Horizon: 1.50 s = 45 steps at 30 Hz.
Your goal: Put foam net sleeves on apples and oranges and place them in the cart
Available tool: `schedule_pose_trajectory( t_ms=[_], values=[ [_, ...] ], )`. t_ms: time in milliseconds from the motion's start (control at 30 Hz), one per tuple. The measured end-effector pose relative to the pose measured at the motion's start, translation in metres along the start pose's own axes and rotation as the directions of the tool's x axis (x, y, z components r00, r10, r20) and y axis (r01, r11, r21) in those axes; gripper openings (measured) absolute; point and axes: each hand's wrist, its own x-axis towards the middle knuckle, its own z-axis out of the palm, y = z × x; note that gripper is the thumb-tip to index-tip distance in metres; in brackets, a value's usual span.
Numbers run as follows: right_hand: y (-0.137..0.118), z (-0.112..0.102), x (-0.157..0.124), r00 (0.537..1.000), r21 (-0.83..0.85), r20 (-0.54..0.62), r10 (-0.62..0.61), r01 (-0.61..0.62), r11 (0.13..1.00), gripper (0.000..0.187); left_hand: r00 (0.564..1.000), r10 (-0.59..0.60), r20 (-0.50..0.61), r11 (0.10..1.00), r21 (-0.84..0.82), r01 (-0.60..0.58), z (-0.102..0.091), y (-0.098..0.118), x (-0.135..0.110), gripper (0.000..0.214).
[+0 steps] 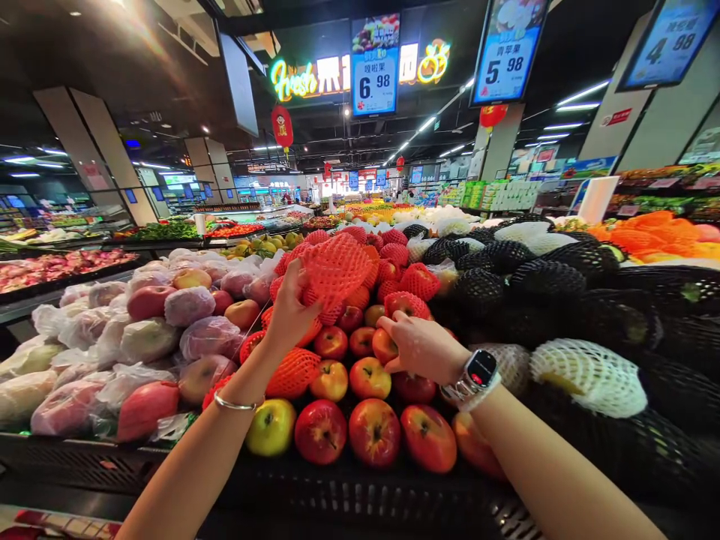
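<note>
My left hand [291,311] is closed on the edge of a red foam net sleeve [340,271], raised above the apple pile. The sleeve looks flattened, and I see no fruit inside it. My right hand [423,346] curls its fingers around a red-yellow apple [383,346] low in the pile; its far side is partly hidden. Bare apples stand in rows below, with a glossy red apple [320,431] and a yellow-green apple [271,426] in the front row. Another net sleeve [293,373] lies just right of my left wrist, and netted fruit [419,282] rises behind my right hand.
Plastic-wrapped fruit [211,337] is heaped on the left. To the right lie fruits in black nets [545,281] and one in a white net [590,375]. A black crate edge [360,495] runs along the front. Price screens [375,67] hang overhead.
</note>
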Motion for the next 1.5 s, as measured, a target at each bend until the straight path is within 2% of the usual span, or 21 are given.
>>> schedule_pose_trajectory(
  t_ms=[67,133,200,267,300,333,400,467,533,600,667,733,800,867,967,1033,1167,1300,1400,1500],
  values=[
    [0.007,-0.007,0.002,1.000,0.060,-0.031,-0.001,0.003,0.998,0.052,0.999,-0.014,0.032,1.000,0.014,0.014,0.002,0.002,0.000,0.060],
    [0.017,-0.017,0.005,0.990,0.247,-0.140,0.009,0.026,0.969,0.048,0.997,-0.002,0.074,0.999,0.032,-0.001,0.004,0.006,0.000,0.043],
    [0.025,-0.026,0.008,0.947,0.528,-0.297,0.120,0.058,0.847,0.051,0.991,0.020,0.129,0.999,0.046,-0.026,0.006,0.009,-0.001,0.027],
    [0.031,-0.031,0.012,0.858,0.771,-0.400,0.323,0.124,0.624,0.053,0.980,0.037,0.195,0.997,0.054,-0.049,0.007,0.010,-0.002,0.023],
    [0.032,-0.032,0.015,0.818,0.859,-0.401,0.413,0.179,0.479,0.051,0.972,0.048,0.229,0.995,0.069,-0.066,0.007,0.010,-0.003,0.024],
    [0.032,-0.032,0.017,0.804,0.919,-0.369,0.467,0.239,0.314,0.048,0.962,0.063,0.265,0.991,0.094,-0.091,0.007,0.011,-0.004,0.027],
    [0.031,-0.030,0.022,0.842,0.949,-0.258,0.473,0.314,-0.041,0.041,0.930,0.097,0.354,0.971,0.171,-0.167,0.007,0.012,-0.007,0.030],
    [0.028,-0.027,0.026,0.901,0.902,-0.135,0.413,0.284,-0.324,0.035,0.883,0.127,0.452,0.932,0.249,-0.262,0.007,0.015,-0.008,0.030],
    [0.025,-0.024,0.029,0.934,0.859,-0.012,0.357,0.192,-0.474,0.031,0.834,0.140,0.534,0.897,0.288,-0.334,0.008,0.020,-0.009,0.030],
    [0.022,-0.022,0.031,0.953,0.833,0.098,0.285,0.078,-0.547,0.034,0.804,0.149,0.575,0.881,0.292,-0.372,0.008,0.025,-0.009,0.030],
    [0.020,-0.020,0.032,0.954,0.824,0.152,0.259,0.023,-0.566,0.038,0.799,0.147,0.583,0.878,0.295,-0.377,0.009,0.028,-0.008,0.029],
    [0.018,-0.019,0.033,0.941,0.846,0.160,0.298,0.024,-0.532,0.040,0.808,0.130,0.575,0.875,0.316,-0.366,0.009,0.029,-0.009,0.029],
    [0.016,-0.018,0.033,0.930,0.888,0.125,0.344,0.050,-0.457,0.043,0.813,0.112,0.572,0.865,0.347,-0.363,0.010,0.029,-0.009,0.029],
    [0.014,-0.017,0.031,0.940,0.916,0.067,0.334,0.074,-0.394,0.043,0.806,0.120,0.579,0.846,0.365,-0.388,0.011,0.029,-0.010,0.025],
    [0.013,-0.017,0.026,0.962,0.929,0.016,0.274,0.087,-0.359,0.035,0.783,0.181,0.595,0.811,0.360,-0.461,0.013,0.028,-0.010,0.025],
    [0.013,-0.017,0.024,0.964,0.932,0.020,0.265,0.078,-0.354,0.031,0.785,0.213,0.581,0.787,0.374,-0.490,0.014,0.025,-0.010,0.031],
    [0.014,-0.016,0.026,0.952,0.950,0.005,0.306,0.091,-0.298,0.025,0.870,0.187,0.456,0.770,0.482,-0.418,0.016,0.014,-0.013,0.027],
    [0.013,-0.010,0.030,0.956,0.964,-0.009,0.294,0.087,-0.251,0.030,0.933,0.121,0.339,0.845,0.458,-0.276,0.020,0.008,-0.017,0.035],
    [0.011,-0.009,0.028,0.963,0.971,-0.059,0.263,0.117,-0.210,0.033,0.949,0.075,0.306,0.872,0.441,-0.211,0.024,0.012,-0.017,0.046],
    [0.008,-0.011,0.026,0.973,0.976,-0.113,0.201,0.147,-0.163,0.035,0.931,0.079,0.355,0.889,0.397,-0.227,0.025,0.016,-0.014,0.050]
  ],
)
